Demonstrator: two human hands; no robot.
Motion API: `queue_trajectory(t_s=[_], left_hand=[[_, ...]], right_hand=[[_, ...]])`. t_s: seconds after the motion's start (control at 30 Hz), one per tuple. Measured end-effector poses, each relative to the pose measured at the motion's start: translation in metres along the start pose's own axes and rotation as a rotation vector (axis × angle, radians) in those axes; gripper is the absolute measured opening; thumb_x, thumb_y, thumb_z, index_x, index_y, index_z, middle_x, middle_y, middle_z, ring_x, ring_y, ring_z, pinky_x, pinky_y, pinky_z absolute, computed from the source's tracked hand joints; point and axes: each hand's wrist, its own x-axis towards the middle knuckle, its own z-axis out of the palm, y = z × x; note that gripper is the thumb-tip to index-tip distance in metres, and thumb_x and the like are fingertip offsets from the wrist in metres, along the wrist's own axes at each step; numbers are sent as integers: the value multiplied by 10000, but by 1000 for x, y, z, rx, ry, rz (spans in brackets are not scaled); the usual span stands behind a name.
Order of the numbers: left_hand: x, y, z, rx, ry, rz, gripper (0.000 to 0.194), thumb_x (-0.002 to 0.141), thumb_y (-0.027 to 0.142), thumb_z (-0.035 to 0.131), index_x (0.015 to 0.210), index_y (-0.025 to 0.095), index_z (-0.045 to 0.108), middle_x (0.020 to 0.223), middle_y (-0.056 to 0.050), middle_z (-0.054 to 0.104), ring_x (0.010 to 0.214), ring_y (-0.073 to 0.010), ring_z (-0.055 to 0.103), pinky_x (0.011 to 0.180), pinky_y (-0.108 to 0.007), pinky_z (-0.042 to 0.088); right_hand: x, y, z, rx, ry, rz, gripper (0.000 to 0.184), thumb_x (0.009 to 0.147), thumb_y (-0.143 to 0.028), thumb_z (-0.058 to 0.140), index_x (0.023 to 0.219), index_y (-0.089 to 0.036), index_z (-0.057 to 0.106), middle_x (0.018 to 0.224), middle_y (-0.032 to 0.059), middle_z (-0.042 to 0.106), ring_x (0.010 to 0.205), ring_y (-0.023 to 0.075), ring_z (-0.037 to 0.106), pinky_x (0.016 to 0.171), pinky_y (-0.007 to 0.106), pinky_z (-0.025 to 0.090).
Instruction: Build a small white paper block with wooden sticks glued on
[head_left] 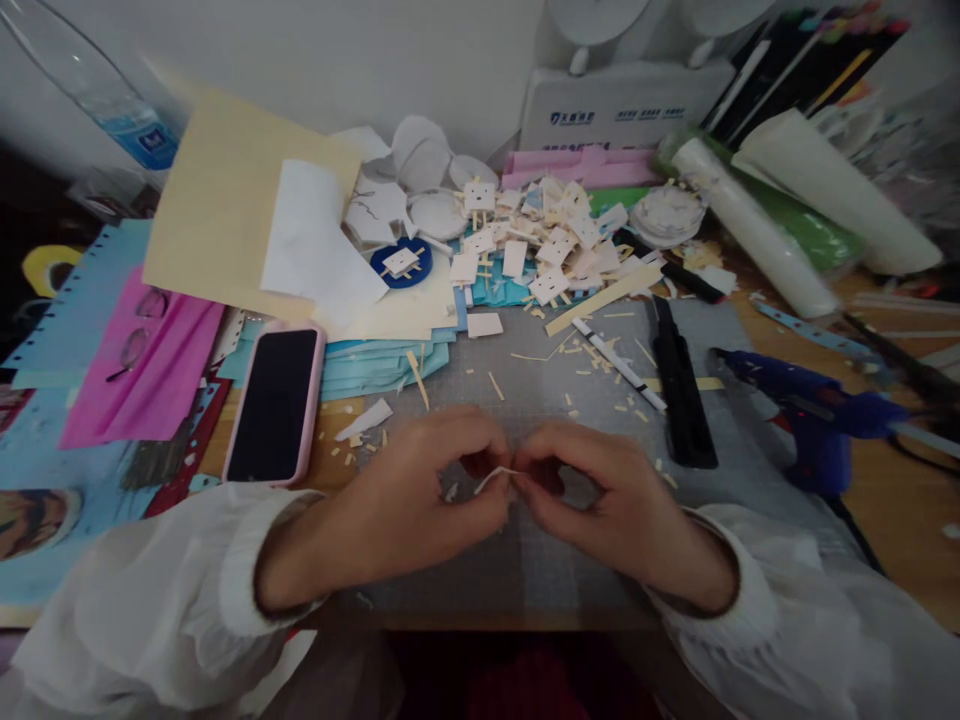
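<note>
The left hand (pixel 424 490) and right hand (pixel 611 490) meet low over the near middle of the grey mat (pixel 544 570), wrists apart, fingers curled inward, thumbs on the near side. Both pinch a small white paper piece (pixel 493 477): its left part shows between the left thumb and fingers, and its right end is at the right fingertips.

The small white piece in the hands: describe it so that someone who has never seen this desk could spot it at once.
Find the grey mat on the wooden desk. Near its front edge, the left hand and right hand meet, pinching the small white piece between them. Unlike the pale cut pieces heaped farther back, this one is held, thin and bent.
</note>
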Motion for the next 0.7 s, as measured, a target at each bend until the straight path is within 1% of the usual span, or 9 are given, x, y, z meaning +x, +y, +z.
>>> queue_trajectory(t_s=[0.13, 0.27, 0.4, 0.5, 0.6, 0.63, 0.7], left_hand=[[0, -3, 1, -11, -10, -8, 61, 773, 115, 574, 770, 145, 626, 754, 2, 610, 711, -118, 571, 659, -236, 441], [0, -5, 2, -78, -18, -19, 59, 772, 115, 589, 776, 147, 639, 753, 6, 634, 715, -112, 594, 672, -225, 457], [1, -8, 3, -186, -14, -48, 65, 774, 110, 598, 798, 139, 651, 783, -2, 662, 731, -110, 614, 682, -210, 477], [2, -8, 3, -223, -10, -54, 74, 777, 114, 597, 805, 138, 661, 786, -10, 666, 744, -121, 618, 692, -221, 482], [4, -8, 1, -292, -7, -104, 62, 780, 137, 595, 785, 136, 657, 769, -14, 654, 726, -125, 606, 669, -227, 477], [5, -8, 0, -342, -25, -145, 57, 781, 152, 597, 774, 136, 652, 745, -9, 645, 698, -120, 595, 641, -222, 469], [7, -9, -2, -474, -105, -245, 72, 789, 188, 599, 752, 142, 641, 685, 10, 620, 629, -102, 560, 578, -203, 440]], right_hand=[[1, 0, 0, -77, 10, -91, 114, 797, -75, 577, 763, -182, 556, 655, -38, 541, 604, 72, 503, 565, 197, 395], [0, 0, 1, -128, 23, -139, 136, 814, -85, 556, 734, -192, 533, 637, -37, 513, 609, 85, 494, 561, 214, 379], [-4, 4, 3, -184, 61, -216, 154, 845, -105, 549, 720, -193, 529, 657, -22, 520, 621, 90, 494, 557, 217, 386], [-7, 8, 5, -316, 96, -307, 180, 875, -137, 547, 706, -198, 535, 662, -6, 546, 638, 102, 500, 565, 228, 407], [-8, 9, 2, -532, 87, -438, 187, 887, -138, 553, 715, -209, 574, 633, 0, 572, 614, 120, 497, 565, 261, 434], [-7, 8, 0, -598, 78, -513, 171, 884, -129, 556, 738, -208, 598, 620, 1, 583, 595, 126, 500, 551, 275, 438], [-6, 5, -5, -685, 64, -678, 148, 881, -109, 551, 797, -192, 642, 607, 9, 609, 566, 140, 517, 508, 297, 436]])
